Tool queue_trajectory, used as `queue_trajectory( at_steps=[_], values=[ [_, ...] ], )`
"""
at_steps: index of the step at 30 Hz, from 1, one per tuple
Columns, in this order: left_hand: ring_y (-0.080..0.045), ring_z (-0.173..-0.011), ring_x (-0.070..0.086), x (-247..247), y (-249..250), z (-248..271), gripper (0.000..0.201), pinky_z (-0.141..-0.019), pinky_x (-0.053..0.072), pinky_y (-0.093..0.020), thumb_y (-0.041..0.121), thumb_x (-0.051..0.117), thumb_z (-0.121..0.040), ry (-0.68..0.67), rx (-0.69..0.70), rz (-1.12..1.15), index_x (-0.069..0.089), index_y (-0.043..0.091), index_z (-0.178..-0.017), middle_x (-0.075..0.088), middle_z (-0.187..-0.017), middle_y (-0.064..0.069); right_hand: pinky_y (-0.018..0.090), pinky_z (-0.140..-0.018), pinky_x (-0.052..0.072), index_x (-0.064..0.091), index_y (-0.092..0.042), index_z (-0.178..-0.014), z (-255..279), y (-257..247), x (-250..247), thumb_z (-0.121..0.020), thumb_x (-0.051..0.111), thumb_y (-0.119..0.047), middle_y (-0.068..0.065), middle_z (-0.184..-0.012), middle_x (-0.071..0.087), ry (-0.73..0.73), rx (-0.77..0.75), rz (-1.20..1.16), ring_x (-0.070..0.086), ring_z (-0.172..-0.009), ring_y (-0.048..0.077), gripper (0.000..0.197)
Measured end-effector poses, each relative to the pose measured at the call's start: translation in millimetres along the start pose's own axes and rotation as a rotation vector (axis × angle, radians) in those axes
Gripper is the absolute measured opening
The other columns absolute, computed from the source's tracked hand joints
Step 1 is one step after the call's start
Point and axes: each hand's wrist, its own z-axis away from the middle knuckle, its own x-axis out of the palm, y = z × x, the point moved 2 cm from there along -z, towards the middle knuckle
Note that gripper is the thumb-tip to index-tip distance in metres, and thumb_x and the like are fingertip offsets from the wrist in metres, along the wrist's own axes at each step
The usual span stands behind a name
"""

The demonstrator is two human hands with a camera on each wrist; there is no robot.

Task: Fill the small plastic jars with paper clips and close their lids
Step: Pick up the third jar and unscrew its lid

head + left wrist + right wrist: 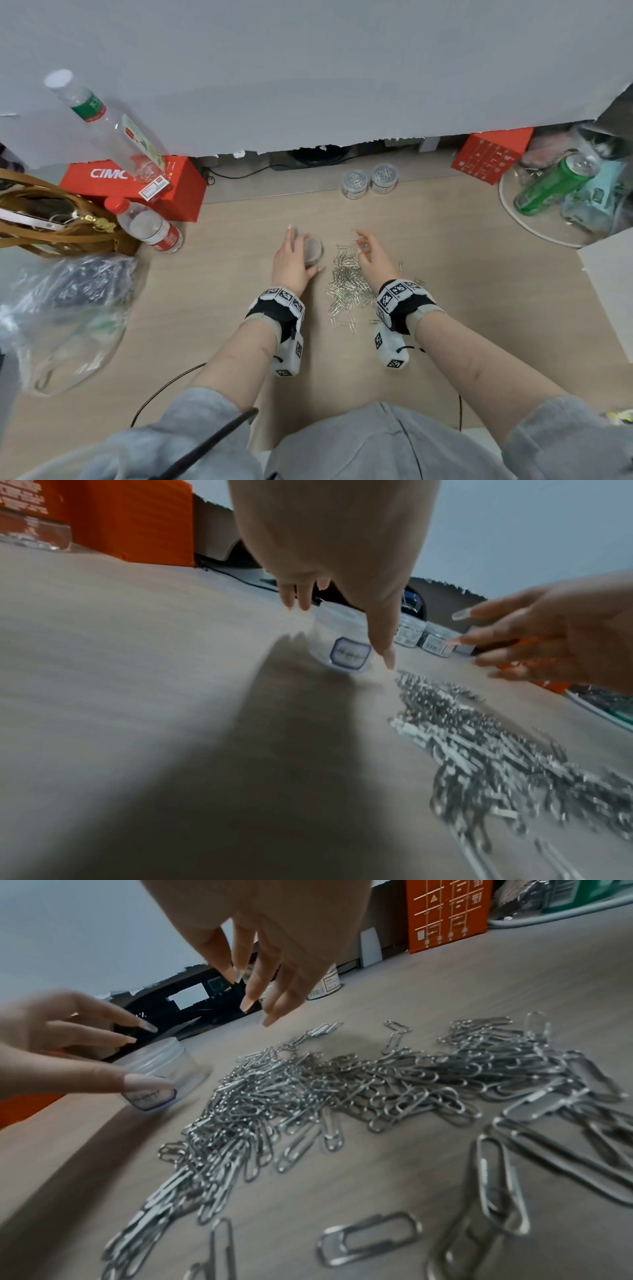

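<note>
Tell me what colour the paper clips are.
Silver metal paper clips; right wrist view shows best.
</note>
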Motion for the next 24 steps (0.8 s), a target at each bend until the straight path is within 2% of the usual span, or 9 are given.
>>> queue_trajectory(
  at_steps=[3,5,9,11,13,16,18,21,24],
  values=[
    [-0.027,-0.132,0.04,-4,4,-6,0.092,-0.104,0.034,-0.034,0.02,0.076,-0.074,-0.027,-0.051,0.089,0.021,0.018,-0.147,0.04,-0.144,-0.013,0.036,-0.091,0.044,0.044,-0.019,-0.13,5,3,-4,-0.091,0.042,-0.008,0.004,-0.116,0.054,0.047,0.006,-0.012,0.051,-0.093,0.012,0.041],
    [-0.031,-0.12,0.05,-6,3,-5,0.092,-0.098,0.038,-0.036,0.016,0.076,-0.073,0.025,-0.06,0.132,0.021,0.018,-0.147,0.053,-0.131,-0.013,0.036,-0.088,0.045,0.044,-0.019,-0.13,9,4,-7,-0.091,0.042,-0.007,0.006,-0.118,0.054,0.046,-0.003,-0.017,0.051,-0.091,0.011,0.041],
    [-0.031,-0.112,0.054,-9,8,1,0.093,-0.096,0.042,-0.038,0.014,0.077,-0.071,0.115,-0.052,0.239,0.023,0.019,-0.147,0.059,-0.121,-0.013,0.031,-0.095,0.042,0.042,-0.019,-0.132,14,-2,-11,-0.092,0.044,-0.009,0.005,-0.122,0.052,-0.002,-0.045,0.05,0.05,-0.098,0.011,0.041],
    [-0.028,-0.114,0.054,-7,14,5,0.097,-0.098,0.042,-0.04,0.014,0.077,-0.07,0.09,-0.026,0.299,0.019,0.022,-0.148,0.058,-0.123,-0.01,0.025,-0.095,0.039,0.041,-0.018,-0.134,17,-8,-11,-0.093,0.046,-0.016,0.006,-0.125,0.05,-0.049,-0.064,0.038,0.048,-0.102,0.008,0.041],
    [-0.025,-0.115,0.054,-7,24,9,0.1,-0.1,0.041,-0.041,0.018,0.078,-0.071,0.062,0.019,0.344,0.015,0.025,-0.148,0.058,-0.124,-0.008,0.025,-0.095,0.039,0.038,-0.019,-0.135,16,-12,-8,-0.093,0.05,-0.024,0.006,-0.129,0.048,-0.078,-0.08,0.031,0.047,-0.104,0.009,0.044],
    [-0.023,-0.115,0.052,-6,40,14,0.098,-0.102,0.036,-0.035,0.025,0.075,-0.073,0.066,0.078,0.313,0.013,0.028,-0.148,0.058,-0.123,-0.004,0.035,-0.104,0.038,0.033,-0.019,-0.139,11,-18,-1,-0.089,0.056,-0.031,0.008,-0.136,0.044,-0.097,-0.088,0.086,0.047,-0.116,0.017,0.056],
    [-0.023,-0.116,0.048,-7,49,17,0.096,-0.103,0.03,-0.034,0.024,0.071,-0.075,0.077,0.104,0.276,0.01,0.03,-0.148,0.056,-0.125,-0.001,0.041,-0.107,0.035,0.031,-0.016,-0.14,10,-21,2,-0.086,0.06,-0.033,0.01,-0.14,0.041,-0.129,-0.101,0.11,0.043,-0.126,0.022,0.064],
    [-0.023,-0.121,0.039,-11,56,19,0.093,-0.111,0.021,-0.039,0.017,0.066,-0.074,0.063,0.117,0.238,0.01,0.029,-0.148,0.054,-0.128,0.003,0.041,-0.107,0.035,0.029,-0.018,-0.141,9,-23,3,-0.081,0.066,-0.033,0.009,-0.141,0.038,-0.143,-0.054,0.058,0.041,-0.128,0.022,0.072],
    [-0.021,-0.133,0.029,-16,59,23,0.089,-0.116,0.007,-0.038,0.022,0.065,-0.076,0.038,0.165,0.196,0.012,0.03,-0.148,0.05,-0.135,0.004,0.038,-0.106,0.038,0.035,-0.019,-0.136,8,-23,1,-0.076,0.071,-0.029,0.006,-0.135,0.046,-0.146,0.018,-0.04,0.046,-0.123,0.02,0.071]
  ],
)
